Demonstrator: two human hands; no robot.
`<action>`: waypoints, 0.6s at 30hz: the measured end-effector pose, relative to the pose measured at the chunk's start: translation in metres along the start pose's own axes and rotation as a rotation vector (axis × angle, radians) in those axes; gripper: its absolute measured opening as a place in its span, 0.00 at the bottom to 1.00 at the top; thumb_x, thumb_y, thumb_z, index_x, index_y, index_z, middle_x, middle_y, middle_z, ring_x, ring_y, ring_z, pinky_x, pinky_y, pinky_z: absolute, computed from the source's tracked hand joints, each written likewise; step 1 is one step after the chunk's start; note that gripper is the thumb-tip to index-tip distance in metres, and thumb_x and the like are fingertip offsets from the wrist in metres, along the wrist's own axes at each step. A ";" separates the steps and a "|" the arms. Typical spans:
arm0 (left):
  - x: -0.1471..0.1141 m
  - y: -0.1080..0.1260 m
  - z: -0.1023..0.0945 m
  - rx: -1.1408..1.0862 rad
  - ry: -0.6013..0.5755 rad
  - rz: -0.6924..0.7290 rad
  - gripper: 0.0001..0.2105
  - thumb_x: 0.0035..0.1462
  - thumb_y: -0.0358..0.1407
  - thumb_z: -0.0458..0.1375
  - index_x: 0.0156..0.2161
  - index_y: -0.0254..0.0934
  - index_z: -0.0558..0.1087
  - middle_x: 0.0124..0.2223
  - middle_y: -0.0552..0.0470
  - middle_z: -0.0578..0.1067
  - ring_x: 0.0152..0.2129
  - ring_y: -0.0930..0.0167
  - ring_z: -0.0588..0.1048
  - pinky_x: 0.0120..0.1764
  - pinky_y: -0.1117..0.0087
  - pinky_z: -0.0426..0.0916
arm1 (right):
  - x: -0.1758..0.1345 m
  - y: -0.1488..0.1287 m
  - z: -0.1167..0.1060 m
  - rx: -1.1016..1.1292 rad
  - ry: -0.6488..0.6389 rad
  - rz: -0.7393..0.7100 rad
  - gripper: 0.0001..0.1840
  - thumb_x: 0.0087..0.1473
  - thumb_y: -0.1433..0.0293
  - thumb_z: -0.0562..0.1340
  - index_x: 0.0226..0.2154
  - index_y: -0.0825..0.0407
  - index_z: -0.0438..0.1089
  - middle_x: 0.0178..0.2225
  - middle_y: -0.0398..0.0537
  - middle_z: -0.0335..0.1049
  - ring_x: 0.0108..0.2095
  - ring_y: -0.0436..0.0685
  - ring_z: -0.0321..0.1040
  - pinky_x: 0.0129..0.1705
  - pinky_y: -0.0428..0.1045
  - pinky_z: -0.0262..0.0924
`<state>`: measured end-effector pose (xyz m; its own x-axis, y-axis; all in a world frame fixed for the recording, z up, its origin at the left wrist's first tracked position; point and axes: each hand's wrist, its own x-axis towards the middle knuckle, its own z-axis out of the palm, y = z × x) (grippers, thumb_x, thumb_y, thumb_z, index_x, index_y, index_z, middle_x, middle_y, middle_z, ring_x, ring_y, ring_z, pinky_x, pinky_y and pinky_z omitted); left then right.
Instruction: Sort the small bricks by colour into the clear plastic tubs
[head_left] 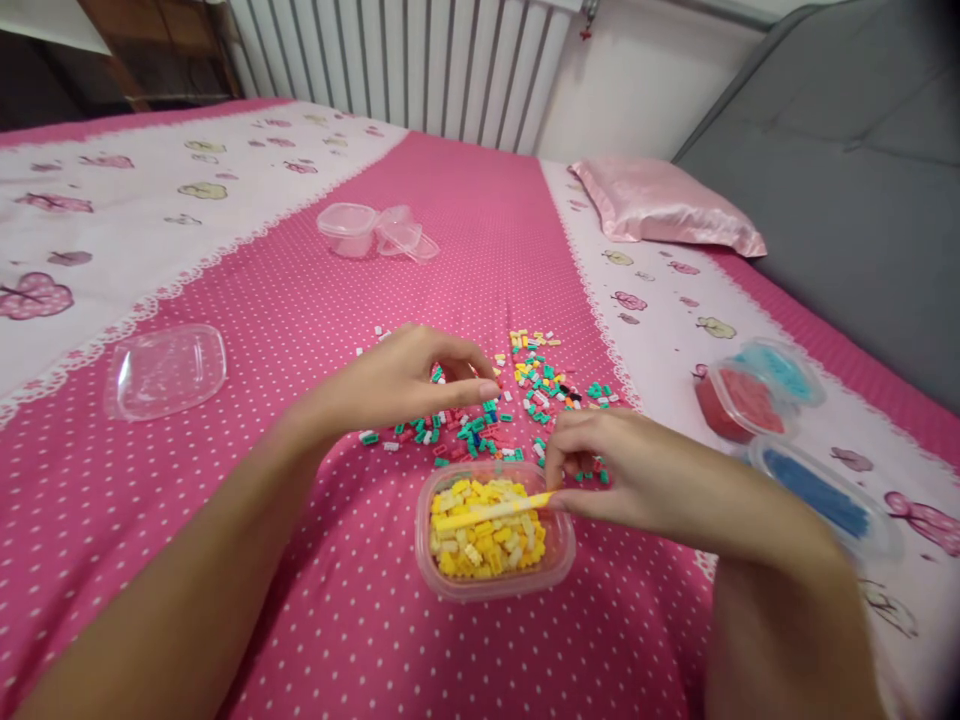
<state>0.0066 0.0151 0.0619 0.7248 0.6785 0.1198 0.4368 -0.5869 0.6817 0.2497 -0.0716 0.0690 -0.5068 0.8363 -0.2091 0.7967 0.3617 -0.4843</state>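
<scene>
My right hand (607, 460) pinches one end of a long, thin yellow stick (495, 512). The stick lies slanted across the top of a clear plastic container (426, 560) full of small yellow and pale-yellow toy bricks (487, 555). Over the scattered pile of small toy bricks (480, 435), in green, white, red and yellow, hovers my left hand (412, 375). Its fingers are curled, with thumb and index fingertip close together; anything between them is too small to make out. Part of the pile is hidden beneath this hand.
Lidded tubs stand at the right: a red-filled tub (742, 400), a light-blue one (784, 370) and a dark-blue one (817, 490). A clear lid (169, 372) lies at the left. Clear containers (351, 228) sit farther back, and a pink pillow (664, 205) rests against the grey headboard (847, 180).
</scene>
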 end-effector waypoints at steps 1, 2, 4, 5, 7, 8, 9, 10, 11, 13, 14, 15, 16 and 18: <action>0.000 -0.003 -0.001 0.014 0.005 0.003 0.14 0.62 0.45 0.59 0.44 0.38 0.79 0.39 0.52 0.82 0.34 0.70 0.79 0.35 0.73 0.68 | 0.002 -0.002 0.002 -0.016 -0.011 0.023 0.03 0.53 0.69 0.67 0.29 0.49 0.74 0.31 0.42 0.74 0.35 0.54 0.68 0.37 0.49 0.56; 0.001 -0.006 -0.001 0.025 0.001 0.005 0.14 0.62 0.45 0.59 0.44 0.38 0.79 0.39 0.52 0.82 0.34 0.71 0.79 0.35 0.74 0.68 | 0.004 -0.005 0.004 -0.028 -0.018 0.048 0.03 0.53 0.70 0.67 0.29 0.49 0.73 0.31 0.42 0.74 0.35 0.54 0.68 0.36 0.49 0.56; 0.001 -0.007 0.000 0.042 -0.015 0.012 0.13 0.62 0.43 0.59 0.44 0.38 0.79 0.38 0.53 0.82 0.33 0.71 0.78 0.34 0.74 0.67 | 0.007 -0.011 0.008 -0.044 -0.021 0.090 0.04 0.52 0.73 0.67 0.29 0.50 0.72 0.31 0.41 0.73 0.35 0.53 0.68 0.35 0.48 0.55; 0.001 -0.007 0.001 0.051 -0.024 0.017 0.12 0.62 0.42 0.59 0.43 0.38 0.80 0.38 0.53 0.82 0.32 0.72 0.78 0.34 0.74 0.66 | 0.008 -0.014 0.010 -0.052 -0.021 0.102 0.04 0.51 0.73 0.68 0.29 0.50 0.71 0.31 0.41 0.73 0.34 0.53 0.68 0.34 0.48 0.54; 0.001 -0.006 0.002 0.065 -0.043 0.025 0.11 0.62 0.42 0.59 0.43 0.38 0.80 0.37 0.54 0.82 0.31 0.73 0.77 0.33 0.75 0.65 | 0.010 -0.017 0.013 -0.076 -0.021 0.116 0.07 0.50 0.74 0.69 0.29 0.50 0.70 0.31 0.41 0.73 0.34 0.53 0.67 0.34 0.48 0.52; 0.001 -0.005 0.002 0.066 -0.060 0.031 0.11 0.62 0.42 0.59 0.42 0.37 0.80 0.37 0.54 0.82 0.31 0.73 0.77 0.33 0.75 0.65 | 0.011 -0.017 0.015 -0.090 -0.016 0.122 0.08 0.49 0.74 0.70 0.29 0.50 0.70 0.31 0.41 0.73 0.34 0.53 0.67 0.33 0.48 0.52; 0.001 -0.005 0.002 0.066 -0.081 0.038 0.12 0.62 0.42 0.59 0.42 0.37 0.80 0.36 0.53 0.82 0.30 0.73 0.77 0.32 0.75 0.64 | 0.012 -0.017 0.016 -0.103 -0.010 0.128 0.08 0.49 0.74 0.70 0.29 0.50 0.70 0.31 0.40 0.73 0.34 0.53 0.67 0.33 0.48 0.51; 0.001 -0.005 0.002 0.065 -0.102 0.046 0.12 0.62 0.43 0.59 0.42 0.37 0.79 0.36 0.53 0.82 0.30 0.73 0.77 0.32 0.75 0.64 | 0.012 -0.017 0.017 -0.116 -0.007 0.134 0.09 0.49 0.74 0.71 0.29 0.50 0.70 0.30 0.40 0.73 0.33 0.53 0.67 0.33 0.48 0.50; 0.001 -0.005 0.003 0.063 -0.118 0.055 0.13 0.62 0.43 0.59 0.41 0.37 0.79 0.36 0.53 0.81 0.30 0.73 0.76 0.32 0.75 0.64 | 0.013 -0.016 0.018 -0.125 -0.007 0.137 0.09 0.49 0.74 0.71 0.28 0.50 0.70 0.30 0.39 0.72 0.33 0.53 0.66 0.32 0.48 0.50; 0.002 -0.006 0.003 0.064 -0.136 0.067 0.13 0.62 0.44 0.58 0.41 0.37 0.79 0.36 0.53 0.81 0.30 0.73 0.76 0.32 0.75 0.64 | 0.014 -0.016 0.020 -0.142 0.001 0.130 0.09 0.49 0.74 0.71 0.28 0.49 0.71 0.30 0.39 0.72 0.34 0.53 0.67 0.34 0.49 0.50; 0.002 -0.007 0.004 0.065 -0.138 0.069 0.12 0.62 0.43 0.59 0.41 0.37 0.79 0.36 0.53 0.81 0.31 0.73 0.76 0.32 0.75 0.64 | 0.014 -0.016 0.020 -0.149 0.010 0.118 0.08 0.49 0.73 0.72 0.28 0.49 0.72 0.31 0.40 0.73 0.35 0.54 0.68 0.35 0.49 0.51; 0.002 -0.007 0.004 0.066 -0.141 0.069 0.11 0.62 0.42 0.59 0.41 0.37 0.79 0.36 0.54 0.81 0.31 0.73 0.76 0.32 0.75 0.64 | 0.015 -0.017 0.020 -0.153 0.023 0.103 0.08 0.49 0.72 0.72 0.29 0.48 0.73 0.32 0.40 0.73 0.37 0.55 0.68 0.37 0.50 0.52; 0.002 -0.007 0.005 0.068 -0.146 0.067 0.10 0.61 0.41 0.59 0.41 0.37 0.79 0.36 0.54 0.81 0.31 0.73 0.76 0.32 0.75 0.64 | 0.016 -0.018 0.020 -0.159 0.040 0.087 0.08 0.49 0.71 0.73 0.30 0.48 0.74 0.34 0.41 0.73 0.39 0.56 0.68 0.39 0.50 0.53; 0.002 -0.008 0.005 0.073 -0.156 0.067 0.09 0.61 0.38 0.59 0.40 0.37 0.79 0.35 0.54 0.81 0.31 0.74 0.75 0.32 0.75 0.64 | 0.017 -0.021 0.022 -0.169 0.055 0.053 0.08 0.49 0.68 0.74 0.31 0.47 0.75 0.37 0.43 0.73 0.42 0.58 0.67 0.43 0.52 0.54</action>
<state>0.0080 0.0189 0.0531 0.8247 0.5637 0.0459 0.4186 -0.6629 0.6208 0.2174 -0.0735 0.0571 -0.4475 0.8757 -0.1815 0.8681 0.3767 -0.3231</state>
